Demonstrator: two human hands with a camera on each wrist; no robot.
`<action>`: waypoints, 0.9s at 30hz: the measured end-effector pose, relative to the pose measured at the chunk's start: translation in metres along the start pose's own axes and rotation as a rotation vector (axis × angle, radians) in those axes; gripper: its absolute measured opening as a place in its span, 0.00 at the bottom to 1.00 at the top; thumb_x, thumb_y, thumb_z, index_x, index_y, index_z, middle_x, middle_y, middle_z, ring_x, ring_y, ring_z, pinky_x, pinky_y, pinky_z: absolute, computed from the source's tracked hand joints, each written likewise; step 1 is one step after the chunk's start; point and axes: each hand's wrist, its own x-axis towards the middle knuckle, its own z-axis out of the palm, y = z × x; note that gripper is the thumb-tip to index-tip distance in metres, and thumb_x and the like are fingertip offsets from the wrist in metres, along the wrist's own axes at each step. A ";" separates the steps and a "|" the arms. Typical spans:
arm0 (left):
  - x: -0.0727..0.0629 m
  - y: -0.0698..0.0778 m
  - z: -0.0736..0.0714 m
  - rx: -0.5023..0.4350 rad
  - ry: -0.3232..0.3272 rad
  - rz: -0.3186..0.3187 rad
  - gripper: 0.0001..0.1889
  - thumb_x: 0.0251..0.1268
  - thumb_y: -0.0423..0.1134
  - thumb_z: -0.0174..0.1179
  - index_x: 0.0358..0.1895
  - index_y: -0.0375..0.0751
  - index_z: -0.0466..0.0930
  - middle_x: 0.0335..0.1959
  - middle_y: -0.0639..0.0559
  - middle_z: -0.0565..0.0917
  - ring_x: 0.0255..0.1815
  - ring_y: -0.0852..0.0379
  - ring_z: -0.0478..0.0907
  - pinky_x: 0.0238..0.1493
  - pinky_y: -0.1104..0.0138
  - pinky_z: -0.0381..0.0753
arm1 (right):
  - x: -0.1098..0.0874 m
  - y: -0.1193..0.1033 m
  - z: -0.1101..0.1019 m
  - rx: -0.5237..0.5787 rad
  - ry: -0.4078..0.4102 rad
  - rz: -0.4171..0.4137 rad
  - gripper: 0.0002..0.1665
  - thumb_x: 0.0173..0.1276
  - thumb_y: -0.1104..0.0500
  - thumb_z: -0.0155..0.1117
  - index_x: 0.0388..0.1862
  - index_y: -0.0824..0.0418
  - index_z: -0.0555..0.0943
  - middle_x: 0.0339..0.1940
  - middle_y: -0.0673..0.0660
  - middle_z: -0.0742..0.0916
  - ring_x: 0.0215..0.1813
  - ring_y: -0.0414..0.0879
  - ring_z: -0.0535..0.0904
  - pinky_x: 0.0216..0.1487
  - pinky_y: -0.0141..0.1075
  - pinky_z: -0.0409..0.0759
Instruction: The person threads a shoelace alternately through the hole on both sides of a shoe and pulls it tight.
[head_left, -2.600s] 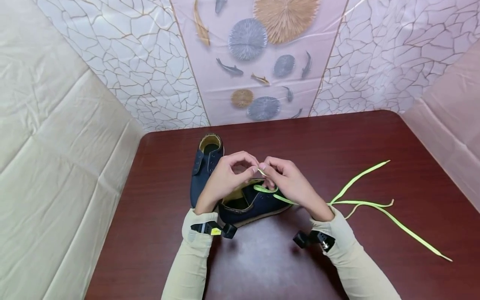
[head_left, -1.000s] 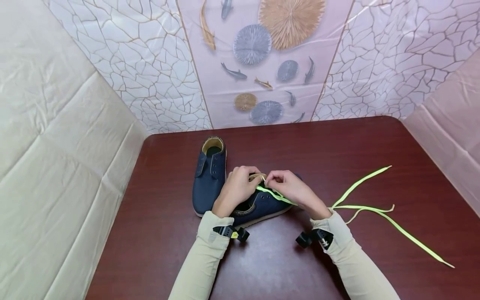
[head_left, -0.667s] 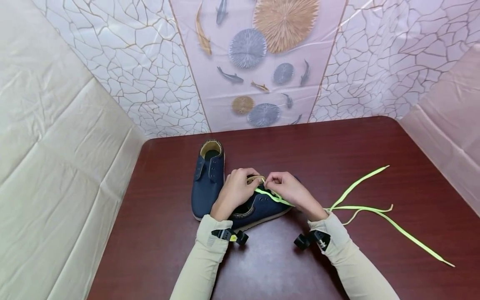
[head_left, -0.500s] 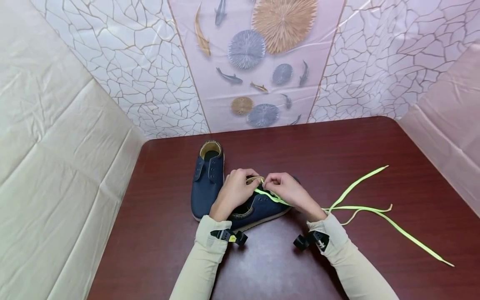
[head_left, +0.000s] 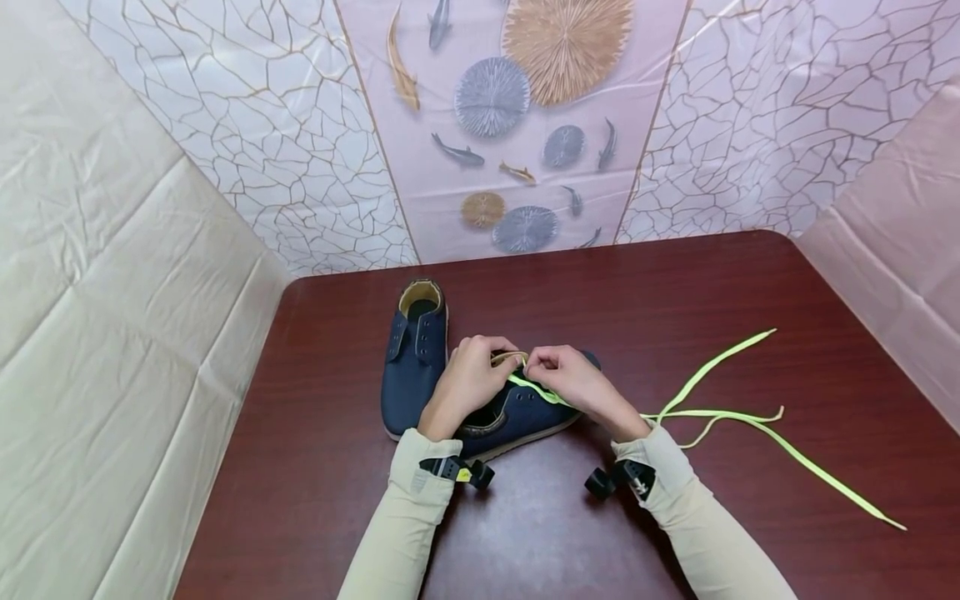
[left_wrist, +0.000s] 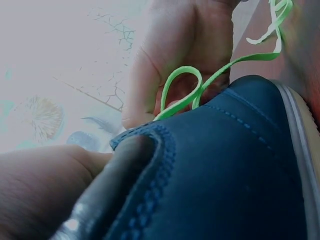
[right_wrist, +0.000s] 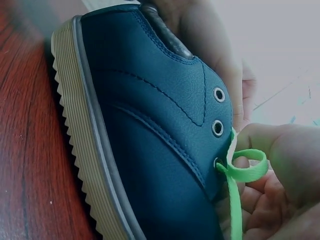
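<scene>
A navy shoe [head_left: 517, 417] lies angled on the table under both hands. My left hand [head_left: 468, 379] grips its far lacing flap, which shows a tan lining, between thumb and fingers. At that flap my right hand [head_left: 573, 379] pinches a neon-green shoelace [right_wrist: 252, 167] close to its tip. In the right wrist view the lace passes through the eyelet nearest the toe and makes a small loop beside the right fingers. Two metal-rimmed eyelets [right_wrist: 218, 128] above it hold no lace. The lace's very tip is hidden by the fingers.
A second navy shoe [head_left: 408, 375], unlaced, stands left of the first, toe toward me. More green laces [head_left: 750, 414] spread over the dark red table [head_left: 337, 517] at the right. Patterned cloth walls [head_left: 300, 150] close in the back and sides.
From above the shoe, where both hands pinched the lace end together, they came down to the far flap. The left hand moved from lace to flap. Over the last second they have barely moved.
</scene>
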 end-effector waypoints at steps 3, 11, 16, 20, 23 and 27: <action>0.001 0.000 -0.001 -0.002 -0.001 0.002 0.07 0.76 0.39 0.66 0.45 0.46 0.93 0.36 0.55 0.91 0.24 0.63 0.76 0.28 0.68 0.72 | 0.001 0.000 0.000 -0.014 0.002 -0.004 0.09 0.70 0.68 0.61 0.29 0.61 0.80 0.22 0.44 0.70 0.27 0.40 0.65 0.35 0.31 0.63; 0.002 -0.002 -0.001 -0.004 0.000 -0.009 0.07 0.76 0.41 0.65 0.45 0.47 0.93 0.37 0.56 0.91 0.27 0.63 0.78 0.31 0.66 0.74 | 0.003 0.003 0.000 -0.006 0.004 -0.048 0.08 0.72 0.67 0.62 0.32 0.63 0.84 0.25 0.46 0.76 0.30 0.39 0.69 0.36 0.30 0.65; 0.002 -0.003 -0.001 -0.013 0.000 -0.013 0.07 0.76 0.41 0.65 0.45 0.47 0.93 0.37 0.56 0.91 0.28 0.63 0.79 0.31 0.67 0.74 | 0.003 0.005 0.000 0.000 -0.002 -0.061 0.06 0.71 0.68 0.62 0.34 0.65 0.85 0.28 0.47 0.79 0.32 0.40 0.71 0.37 0.30 0.67; 0.001 -0.003 0.000 -0.015 -0.003 -0.010 0.07 0.76 0.40 0.65 0.45 0.47 0.93 0.37 0.56 0.91 0.26 0.62 0.78 0.28 0.68 0.72 | 0.002 0.004 0.000 0.022 -0.019 -0.039 0.07 0.72 0.68 0.61 0.33 0.65 0.84 0.26 0.47 0.77 0.30 0.40 0.69 0.35 0.31 0.65; 0.001 -0.002 0.000 -0.012 -0.001 -0.006 0.07 0.76 0.40 0.66 0.45 0.46 0.93 0.36 0.56 0.91 0.26 0.63 0.78 0.28 0.68 0.72 | 0.002 0.003 -0.001 0.027 -0.023 -0.023 0.08 0.73 0.68 0.60 0.32 0.65 0.83 0.25 0.47 0.75 0.29 0.40 0.68 0.35 0.31 0.64; 0.001 -0.002 0.000 -0.010 0.005 0.006 0.07 0.76 0.40 0.66 0.45 0.46 0.93 0.36 0.55 0.91 0.26 0.63 0.78 0.29 0.68 0.73 | 0.001 0.003 -0.002 0.016 -0.021 -0.007 0.08 0.73 0.67 0.60 0.32 0.64 0.83 0.24 0.46 0.73 0.28 0.40 0.66 0.35 0.32 0.64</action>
